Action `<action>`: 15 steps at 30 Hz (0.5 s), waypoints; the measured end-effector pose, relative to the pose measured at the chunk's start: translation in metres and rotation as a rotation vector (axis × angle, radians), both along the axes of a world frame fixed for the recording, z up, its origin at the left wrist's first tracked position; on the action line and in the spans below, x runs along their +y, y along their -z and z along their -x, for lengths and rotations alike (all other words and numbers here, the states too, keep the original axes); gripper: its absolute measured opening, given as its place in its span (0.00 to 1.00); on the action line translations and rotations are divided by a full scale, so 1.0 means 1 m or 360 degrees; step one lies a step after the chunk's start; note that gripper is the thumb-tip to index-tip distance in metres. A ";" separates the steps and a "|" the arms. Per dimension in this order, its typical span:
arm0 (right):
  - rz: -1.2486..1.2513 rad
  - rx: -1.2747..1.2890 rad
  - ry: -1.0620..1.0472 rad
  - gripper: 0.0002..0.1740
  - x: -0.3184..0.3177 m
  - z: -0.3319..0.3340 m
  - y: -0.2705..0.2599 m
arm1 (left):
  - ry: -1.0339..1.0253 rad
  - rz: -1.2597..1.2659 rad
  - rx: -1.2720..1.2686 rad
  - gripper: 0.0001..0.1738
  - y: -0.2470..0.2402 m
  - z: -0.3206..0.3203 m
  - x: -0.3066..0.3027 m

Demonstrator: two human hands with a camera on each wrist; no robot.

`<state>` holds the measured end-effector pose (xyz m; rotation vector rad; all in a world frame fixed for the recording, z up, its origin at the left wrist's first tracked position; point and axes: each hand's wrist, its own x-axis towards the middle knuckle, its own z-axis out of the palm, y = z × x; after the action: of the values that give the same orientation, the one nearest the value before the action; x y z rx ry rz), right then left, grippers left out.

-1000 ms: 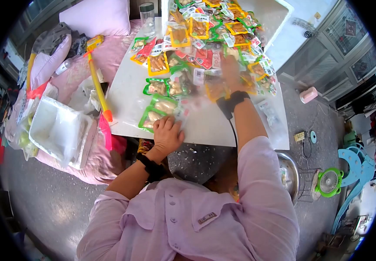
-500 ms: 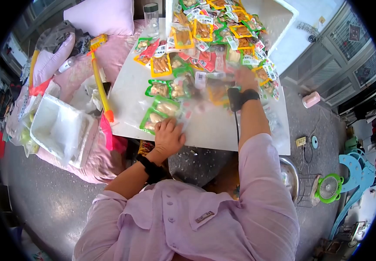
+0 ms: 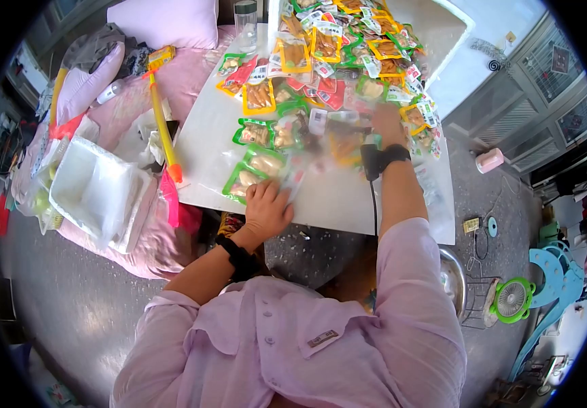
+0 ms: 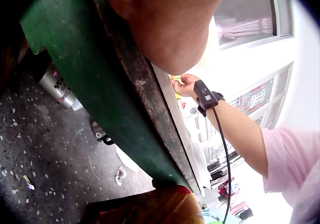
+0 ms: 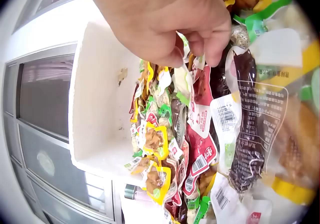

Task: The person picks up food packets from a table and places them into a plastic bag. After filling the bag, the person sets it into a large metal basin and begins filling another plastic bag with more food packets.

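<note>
My left hand (image 3: 268,209) rests at the table's front edge, fingers lying on a green-edged sealed food packet (image 3: 244,180) with pale pieces inside. In the left wrist view only its blurred underside (image 4: 170,29) shows. My right hand (image 3: 390,126) is at the right front of a heap of sealed food packets (image 3: 334,92). Close up in the right wrist view, its thumb and fingers pinch the edge of a small packet (image 5: 183,81) with a pale and green border. Beside it lie a clear packet of dark food (image 5: 247,134) and several red ones (image 5: 202,146).
A white foam box (image 3: 453,34) stands behind the heap, packets spilling from it. A lidded clear bottle (image 3: 246,27) is at the back left. Left of the table (image 3: 201,153), a bed holds another foam box (image 3: 93,183) and a yellow stick-shaped thing (image 3: 163,129).
My right hand has moved right along the front of the packet heap, then slowed. The left hand stays on its packet while the head view shifts slightly.
</note>
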<state>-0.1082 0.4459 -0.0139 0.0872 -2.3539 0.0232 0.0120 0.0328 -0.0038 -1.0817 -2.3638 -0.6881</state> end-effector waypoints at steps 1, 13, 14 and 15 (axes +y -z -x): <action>0.0520 0.0023 -0.0048 0.04 -0.011 -0.005 -0.007 | 0.0000 0.0001 -0.0009 0.17 -0.001 0.000 0.000; 0.2159 0.0062 -0.0580 0.12 -0.116 -0.111 -0.061 | -0.0026 -0.0032 0.0039 0.14 0.002 -0.002 -0.001; 0.2328 0.0039 -0.0605 0.12 -0.129 -0.122 -0.063 | -0.0033 -0.0016 0.0006 0.14 0.002 -0.002 -0.002; 0.2500 0.0023 -0.0624 0.12 -0.142 -0.133 -0.066 | -0.0041 -0.0003 -0.0029 0.15 0.003 -0.003 -0.002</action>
<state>0.0248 0.3038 0.0522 -0.2223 -1.6567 1.9227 0.0146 0.0307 -0.0070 -1.0468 -2.3878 -0.6937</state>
